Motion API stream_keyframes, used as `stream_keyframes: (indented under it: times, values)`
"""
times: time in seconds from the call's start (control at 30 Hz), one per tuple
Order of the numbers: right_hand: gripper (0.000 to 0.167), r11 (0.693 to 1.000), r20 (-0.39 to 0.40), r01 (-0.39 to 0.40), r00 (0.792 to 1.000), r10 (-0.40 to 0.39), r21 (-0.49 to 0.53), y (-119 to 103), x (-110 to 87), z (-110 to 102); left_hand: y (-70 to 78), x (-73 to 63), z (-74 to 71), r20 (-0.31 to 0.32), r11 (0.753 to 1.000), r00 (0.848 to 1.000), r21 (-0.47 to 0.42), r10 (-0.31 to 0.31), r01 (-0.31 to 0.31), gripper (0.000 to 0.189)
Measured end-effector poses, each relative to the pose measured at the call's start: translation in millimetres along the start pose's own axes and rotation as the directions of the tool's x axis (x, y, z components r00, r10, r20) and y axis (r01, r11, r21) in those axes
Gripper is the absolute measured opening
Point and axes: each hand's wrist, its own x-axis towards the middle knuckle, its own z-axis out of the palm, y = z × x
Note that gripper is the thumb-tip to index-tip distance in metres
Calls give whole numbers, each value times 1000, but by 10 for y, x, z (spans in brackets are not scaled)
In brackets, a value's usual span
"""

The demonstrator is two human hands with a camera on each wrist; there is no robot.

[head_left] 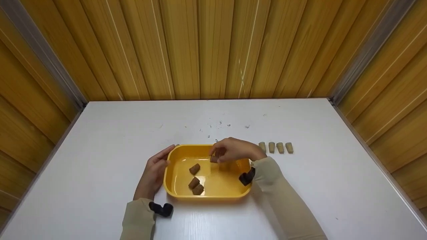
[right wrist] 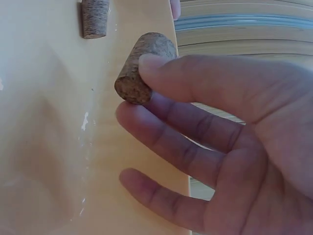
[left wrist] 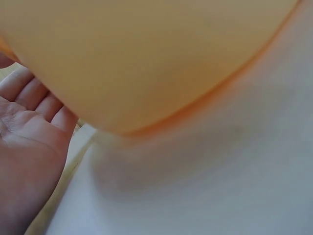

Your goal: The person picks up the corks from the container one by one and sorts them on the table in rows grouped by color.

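A yellow plastic tray point(head_left: 206, 197) sits on the white table. My left hand point(head_left: 154, 173) grips it at its left side, thumb by the rim and fingers along the outer wall; the left wrist view shows the palm point(left wrist: 29, 142) beside that wall. My right hand point(head_left: 233, 149) reaches over the far right part of the tray, pinching a brown tapered cork point(right wrist: 142, 68) between thumb and fingers. Three more brown corks lie inside the tray: one by itself point(head_left: 194, 169), and two close together nearer the front, an upper cork point(head_left: 193, 182) and a lower cork point(head_left: 198, 189).
Several paler corks point(head_left: 280, 147) stand in a row on the table point(head_left: 100, 150), right of the tray and just past my right wrist. Small dark specks dot the tabletop behind the tray. Wood-patterned panels point(head_left: 213, 50) wall in the back and both sides.
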Motion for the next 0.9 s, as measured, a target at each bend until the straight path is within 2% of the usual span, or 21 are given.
stream_keyframes:
  times: [0.33,0.6,0.73,0.9]
  values:
    - [31,1000,-59,18,998,-17,6,47,-66,-94,24,-21,-16,-15,999,1000,-40,4,-4,56]
    - [28,987,-142,73,989,-52,144,141,-232,-167,6,-20,-47,13,997,1000,-74,9,-8,54]
    - [29,974,-219,100,974,-54,205,227,-351,-192,1,-15,-37,3,996,1000,-85,9,-9,54]
    - [33,965,-335,101,942,-14,242,363,-493,-188,5,-5,-32,-15,995,1000,-96,10,-11,53]
